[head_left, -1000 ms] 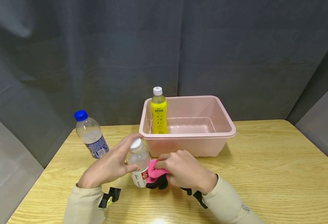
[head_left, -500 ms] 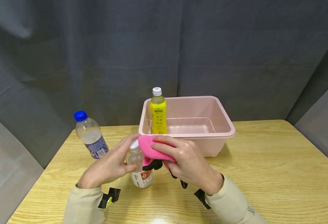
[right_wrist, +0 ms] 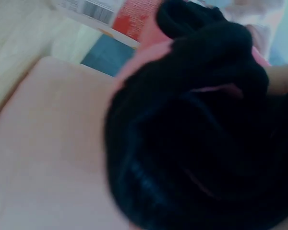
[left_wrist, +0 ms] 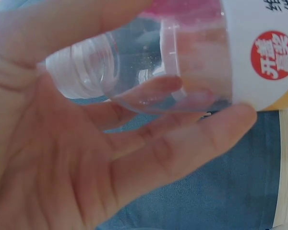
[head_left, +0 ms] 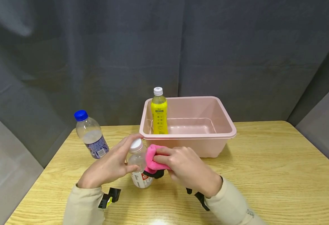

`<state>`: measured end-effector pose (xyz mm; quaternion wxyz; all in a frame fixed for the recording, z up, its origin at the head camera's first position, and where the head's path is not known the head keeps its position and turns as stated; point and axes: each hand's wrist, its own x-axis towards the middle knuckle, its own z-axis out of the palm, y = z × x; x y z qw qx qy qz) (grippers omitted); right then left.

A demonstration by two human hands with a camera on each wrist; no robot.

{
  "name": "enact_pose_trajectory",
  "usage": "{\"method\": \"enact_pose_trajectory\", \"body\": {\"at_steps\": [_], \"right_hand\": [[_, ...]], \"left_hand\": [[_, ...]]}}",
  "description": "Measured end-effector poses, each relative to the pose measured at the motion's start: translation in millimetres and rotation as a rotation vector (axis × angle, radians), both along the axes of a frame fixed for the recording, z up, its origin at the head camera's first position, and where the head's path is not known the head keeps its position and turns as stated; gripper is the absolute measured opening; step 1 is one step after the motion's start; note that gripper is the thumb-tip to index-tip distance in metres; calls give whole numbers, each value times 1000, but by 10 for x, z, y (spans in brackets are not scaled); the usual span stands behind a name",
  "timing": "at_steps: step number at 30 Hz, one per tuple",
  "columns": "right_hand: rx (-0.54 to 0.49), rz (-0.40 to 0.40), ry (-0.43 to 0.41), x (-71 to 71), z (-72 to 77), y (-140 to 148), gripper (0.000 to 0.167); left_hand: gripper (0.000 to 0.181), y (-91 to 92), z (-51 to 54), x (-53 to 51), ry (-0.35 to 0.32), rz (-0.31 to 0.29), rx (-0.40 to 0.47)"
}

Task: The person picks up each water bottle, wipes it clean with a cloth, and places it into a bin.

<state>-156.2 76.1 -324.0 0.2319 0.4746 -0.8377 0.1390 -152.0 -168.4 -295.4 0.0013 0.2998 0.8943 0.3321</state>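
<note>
In the head view a clear plastic bottle (head_left: 137, 160) with a white cap and a white-and-red label stands upright on the table. My left hand (head_left: 112, 164) grips it near the shoulder, thumb at the front. The left wrist view shows the fingers spread along the bottle (left_wrist: 197, 57), with pink seen through it. My right hand (head_left: 185, 167) holds a bunched pink-and-black cloth (head_left: 155, 158) against the bottle's right side. Black folds of the cloth (right_wrist: 182, 120) fill much of the right wrist view and hide most of that hand.
Behind the hands is a pale pink plastic bin (head_left: 187, 147). A yellow-labelled bottle (head_left: 159, 117) with a white cap stands inside its left end. Left of them, a blue-capped bottle (head_left: 92, 136) stands on the wooden table (head_left: 268, 168). Grey curtain (head_left: 119, 62) hangs behind.
My right hand moved the cloth up to the bottle's neck, then back down to its middle. The left hand keeps its grip. The bottle stays about where it was.
</note>
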Motion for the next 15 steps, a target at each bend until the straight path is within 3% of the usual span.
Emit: {"method": "enact_pose_trajectory", "body": {"at_steps": [8, 15], "right_hand": [[332, -71, -146, -17, -351, -143, 25], [337, -73, -151, -36, -390, -143, 28]], "left_hand": [[83, 9, -9, 6, 10, 15, -20], [81, 9, -13, -8, 30, 15, -9]]}}
